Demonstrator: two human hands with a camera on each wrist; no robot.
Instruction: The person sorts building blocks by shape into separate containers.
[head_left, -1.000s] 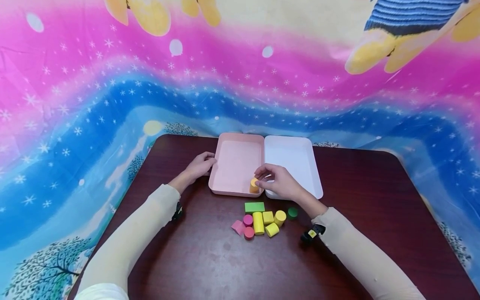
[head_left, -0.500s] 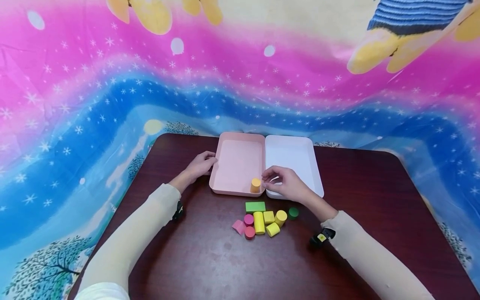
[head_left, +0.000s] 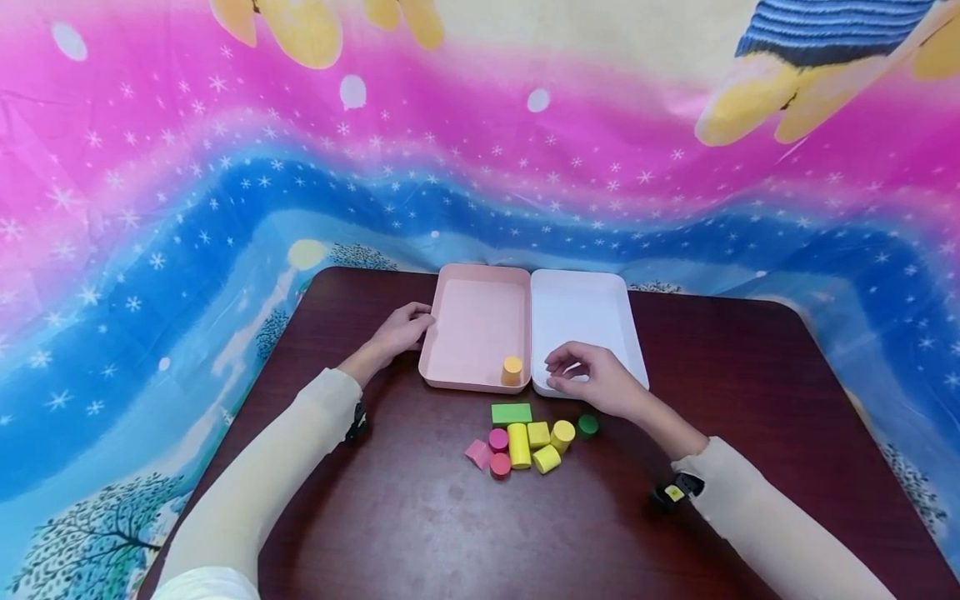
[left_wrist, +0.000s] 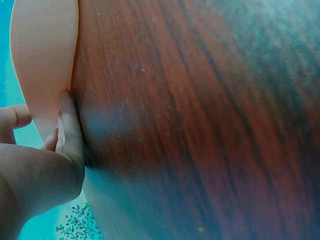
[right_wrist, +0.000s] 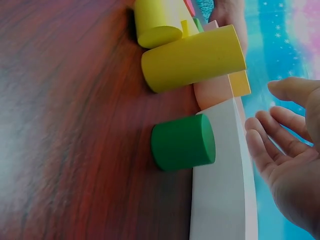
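At the pink tray's [head_left: 480, 321] left side, my left hand [head_left: 401, 331] holds the edge. The left wrist view shows the fingers [left_wrist: 72, 127] along the outer wall and the thumb at the rim. My right hand [head_left: 600, 379] is over the near part of the white tray [head_left: 585, 304], thumb and fingertips apart, nothing between them. An orange cylinder block [head_left: 512, 371] stands in the pink tray's near right corner. Closest to the right wrist camera is a green cylinder block [right_wrist: 182, 143], on the table in front of the white tray.
Before the trays lie a light green rectangular block [head_left: 512, 414], several yellow blocks [head_left: 519, 447], a magenta cylinder [head_left: 498, 440], a red cylinder [head_left: 500, 466] and a pink block [head_left: 477, 453]. The dark wooden table [head_left: 420, 517] meets a patterned cloth [head_left: 480, 183] at the back.
My right hand has let go of the orange cylinder block and drawn away to the right, over the white tray. The block stays in the pink tray. The left hand keeps its place.
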